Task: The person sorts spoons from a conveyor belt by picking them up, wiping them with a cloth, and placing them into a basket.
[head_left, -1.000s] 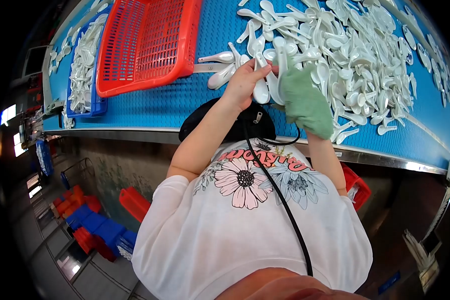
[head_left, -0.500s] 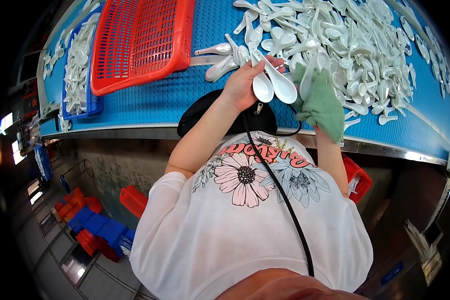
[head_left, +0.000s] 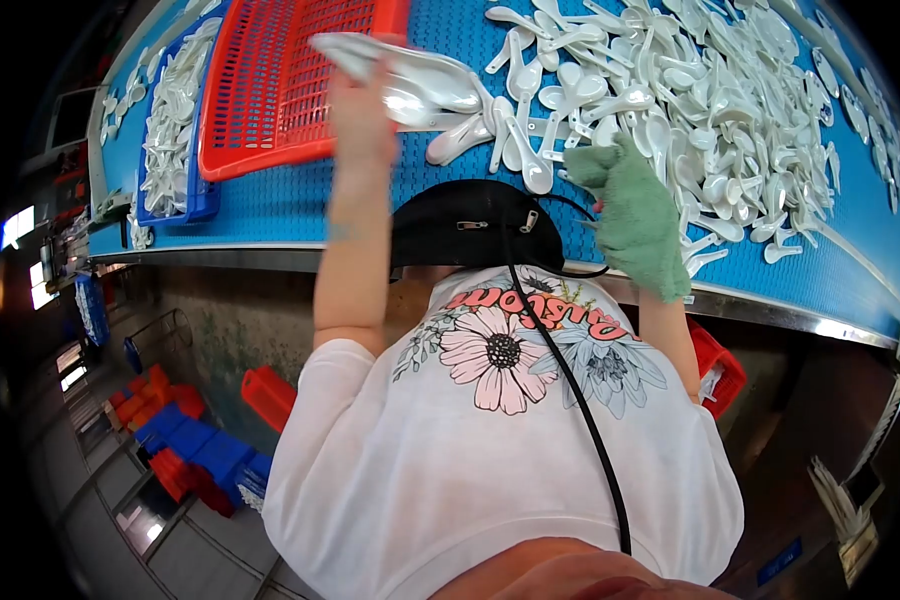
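Observation:
My left hand (head_left: 362,115), smeared by motion, is raised over the near right corner of the red basket. White ceramic spoons (head_left: 425,78) extend rightward from it, seemingly in its grip; their number is unclear. Under my right hand's green cloth (head_left: 638,225) almost everything of that hand is hidden, apart from a fingertip at the cloth's left edge. The cloth is bunched around the hand, close to the belt's near edge. Between my hands, several white spoons (head_left: 535,170) lie on the blue textured belt (head_left: 300,215), bowls toward me.
A large heap of white spoons (head_left: 730,130) covers the belt's right side. The red slotted basket (head_left: 270,90) stands left, beside a blue basket (head_left: 205,205) of spoons. A black pouch (head_left: 480,225) sits against the belt edge, with a black cable (head_left: 570,400) running down my shirt.
My left hand has swung left and away from me, toward the red basket. Two spoons with bowls toward me now lie near where it was. The cloth-covered right hand stays nearly in place.

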